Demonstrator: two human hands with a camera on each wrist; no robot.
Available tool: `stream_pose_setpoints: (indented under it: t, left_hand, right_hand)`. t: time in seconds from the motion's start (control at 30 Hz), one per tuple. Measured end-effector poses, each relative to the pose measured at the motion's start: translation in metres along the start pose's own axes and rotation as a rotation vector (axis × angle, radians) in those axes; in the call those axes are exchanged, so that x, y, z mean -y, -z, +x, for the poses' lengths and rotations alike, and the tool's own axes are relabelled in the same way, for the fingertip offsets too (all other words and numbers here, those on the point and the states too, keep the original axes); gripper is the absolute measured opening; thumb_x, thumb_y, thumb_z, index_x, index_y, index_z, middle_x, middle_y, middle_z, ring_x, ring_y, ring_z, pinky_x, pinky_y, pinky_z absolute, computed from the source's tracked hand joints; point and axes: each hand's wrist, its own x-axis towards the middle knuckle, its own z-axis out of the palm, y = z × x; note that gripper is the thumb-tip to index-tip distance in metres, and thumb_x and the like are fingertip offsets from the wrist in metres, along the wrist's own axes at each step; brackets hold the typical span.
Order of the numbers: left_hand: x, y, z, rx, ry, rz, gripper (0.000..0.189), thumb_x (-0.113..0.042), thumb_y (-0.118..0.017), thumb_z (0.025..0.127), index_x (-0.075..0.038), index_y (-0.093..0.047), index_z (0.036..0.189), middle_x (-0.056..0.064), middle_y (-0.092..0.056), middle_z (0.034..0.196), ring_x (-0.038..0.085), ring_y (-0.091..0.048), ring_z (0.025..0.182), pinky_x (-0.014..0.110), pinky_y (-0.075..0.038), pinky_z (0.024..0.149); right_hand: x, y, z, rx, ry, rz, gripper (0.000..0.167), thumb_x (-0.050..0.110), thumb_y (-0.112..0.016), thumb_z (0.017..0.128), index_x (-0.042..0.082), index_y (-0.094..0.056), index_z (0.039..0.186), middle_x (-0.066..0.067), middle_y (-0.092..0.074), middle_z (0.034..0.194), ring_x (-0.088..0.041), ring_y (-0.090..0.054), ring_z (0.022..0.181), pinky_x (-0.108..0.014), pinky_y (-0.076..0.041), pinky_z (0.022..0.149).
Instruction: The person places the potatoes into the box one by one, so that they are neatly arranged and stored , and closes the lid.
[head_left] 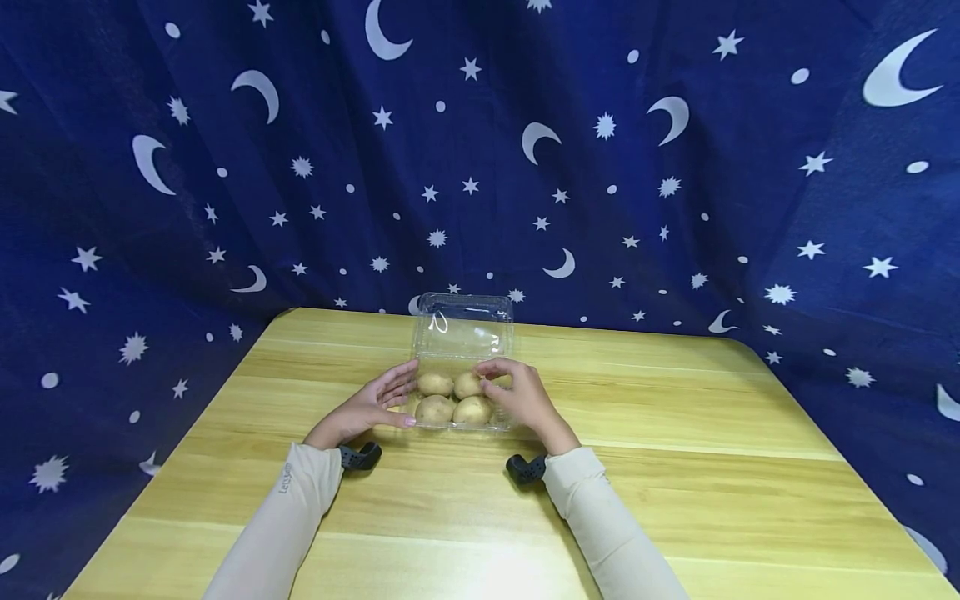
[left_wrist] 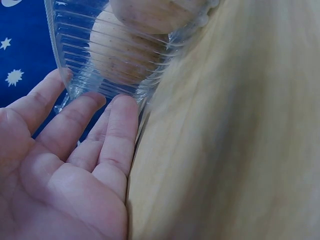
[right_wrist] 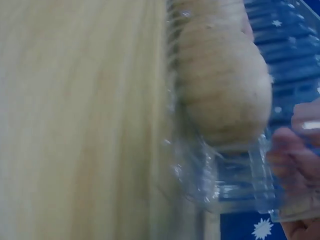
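A clear plastic clamshell box (head_left: pixel 431 427) lies on the table with its lid (head_left: pixel 465 333) raised at the back. Inside sit several pale yellow potatoes (head_left: pixel 473 410), in two rows. My left hand (head_left: pixel 372 402) stands at the box's left side, fingers spread; in the left wrist view, its fingertips (left_wrist: pixel 122 107) touch the ribbed wall. Over the box's right side reaches my right hand (head_left: pixel 525 398), thumb and fingertips by the back right potato (head_left: pixel 467 384). In the blurred right wrist view, some fingers (right_wrist: pixel 290 150) appear beyond the clear wall, apart from the nearest potato (right_wrist: pixel 225 85).
The wooden table (head_left: pixel 675 467) extends on both sides of the box and in front of it. A dark blue curtain (head_left: pixel 480 150) with moons and stars hangs behind the table and along its sides. Each wrist wears a black device (head_left: pixel 362 456).
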Motion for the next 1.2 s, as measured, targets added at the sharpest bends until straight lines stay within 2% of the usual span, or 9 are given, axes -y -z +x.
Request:
stream_pose_setpoints:
  t: [0.17, 0.43, 0.6, 0.77, 0.97, 1.2]
  left_hand:
    - [0.0, 0.0, -0.001, -0.004, 0.008, -0.017, 0.109, -0.009, -0.085, 0.093, 0.004, -0.01, 0.171, 0.03, -0.01, 0.177, 0.052, -0.017, 0.161, 0.054, -0.03, 0.128]
    - [0.001, 0.002, 0.001, -0.004, 0.007, -0.006, 0.109, -0.009, -0.085, 0.093, 0.004, -0.009, 0.171, 0.03, -0.01, 0.177, 0.052, -0.018, 0.16, 0.052, -0.033, 0.128]
    - [0.001, 0.003, 0.0, -0.006, 0.006, -0.015, 0.108, -0.007, -0.084, 0.093, 0.004, -0.01, 0.171, 0.03, -0.009, 0.177, 0.051, -0.017, 0.161, 0.056, -0.028, 0.129]
    - [0.001, 0.003, -0.001, -0.008, 0.017, -0.023, 0.107, -0.008, -0.084, 0.094, 0.003, -0.01, 0.172, 0.028, -0.009, 0.178, 0.051, -0.016, 0.162, 0.061, -0.023, 0.129]
    - [0.0, 0.002, -0.003, -0.008, 0.022, -0.02, 0.108, -0.01, -0.084, 0.095, 0.002, -0.009, 0.172, 0.028, -0.01, 0.178, 0.051, -0.016, 0.162, 0.063, -0.02, 0.13]
    - [0.001, 0.002, -0.002, -0.005, 0.023, -0.022, 0.108, -0.011, -0.084, 0.094, 0.002, -0.01, 0.172, 0.028, -0.011, 0.178, 0.051, -0.017, 0.161, 0.063, -0.02, 0.129]
  right_hand:
    - [-0.001, 0.006, 0.0, -0.022, -0.001, 0.034, 0.02, 0.001, -0.073, 0.1, -0.002, -0.078, 0.119, -0.016, -0.079, 0.115, -0.037, -0.072, 0.11, -0.057, -0.057, 0.1]
    - [-0.004, 0.018, 0.002, -0.065, 0.006, 0.106, 0.022, -0.002, -0.07, 0.101, -0.007, -0.075, 0.122, -0.022, -0.077, 0.12, -0.04, -0.071, 0.114, -0.056, -0.055, 0.107]
    - [-0.011, 0.026, 0.002, -0.115, -0.02, 0.137, 0.023, -0.002, -0.07, 0.102, -0.008, -0.074, 0.124, -0.023, -0.077, 0.117, -0.034, -0.072, 0.107, -0.039, -0.06, 0.095]
    - [-0.019, 0.032, 0.0, -0.151, -0.067, 0.187, 0.025, -0.002, -0.068, 0.103, -0.01, -0.073, 0.126, -0.025, -0.076, 0.11, -0.02, -0.07, 0.096, -0.022, -0.055, 0.086]
    - [-0.032, 0.034, -0.002, -0.123, -0.132, 0.306, 0.031, -0.006, -0.063, 0.104, -0.015, -0.066, 0.133, -0.019, -0.073, 0.1, -0.018, -0.065, 0.077, -0.026, -0.059, 0.072]
    - [-0.041, 0.031, -0.004, -0.085, -0.252, 0.489, 0.046, -0.009, -0.057, 0.101, -0.015, -0.054, 0.147, -0.007, -0.069, 0.101, -0.01, -0.064, 0.08, -0.021, -0.06, 0.07]
